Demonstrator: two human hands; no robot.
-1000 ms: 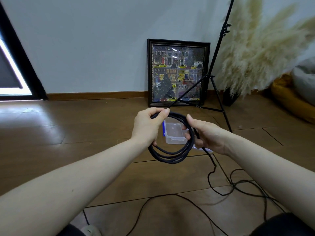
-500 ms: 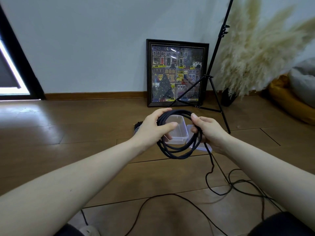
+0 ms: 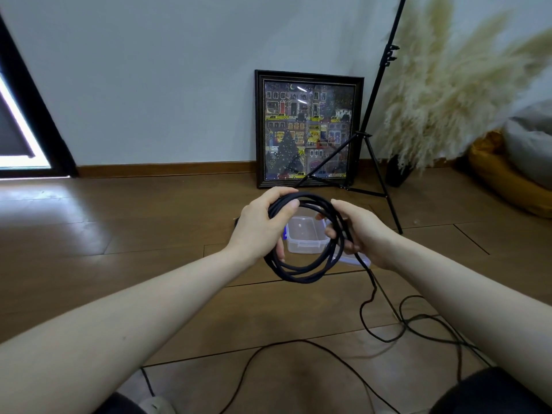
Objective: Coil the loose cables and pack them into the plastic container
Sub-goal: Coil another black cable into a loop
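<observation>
left hand (image 3: 259,228) grips coil (image 3: 301,273) | right hand (image 3: 360,231) pinches cable, tail trailing floorward right | container (image 3: 304,243) directly behind coil

We look onto a wooden plank floor (image 3: 125,234) that meets a plain pale wall (image 3: 155,85) along a brown skirting board (image 3: 164,168), with bright light spilling in beside a dark door frame (image 3: 38,115) at the left and glaring off the boards. Against the wall we see a dark-framed picture (image 3: 307,130) of a night-time street leaning on the floor, a black tripod stand (image 3: 373,121) in front of it. To the right we find pale pampas grass (image 3: 448,94) in a dark vase (image 3: 395,174) and a mustard cushion (image 3: 507,180).
</observation>
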